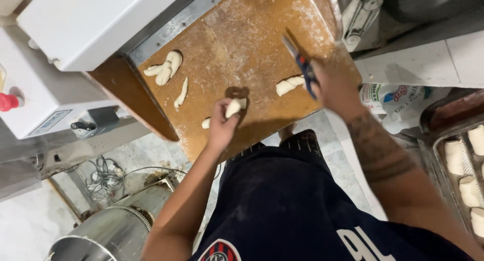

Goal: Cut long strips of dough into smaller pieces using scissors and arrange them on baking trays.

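Left hand (221, 124) pinches a small dough piece (233, 108) over the floured wooden worktop (237, 44); right hand (327, 82) grips a blue-handled knife (301, 63) beside another dough piece (288, 84). White printed bag (385, 95) lies right.

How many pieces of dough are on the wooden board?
5: a twisted piece by the machine, a thin strip below it, one in the left hand, a bit beside it, one by the right hand. More may be hidden.
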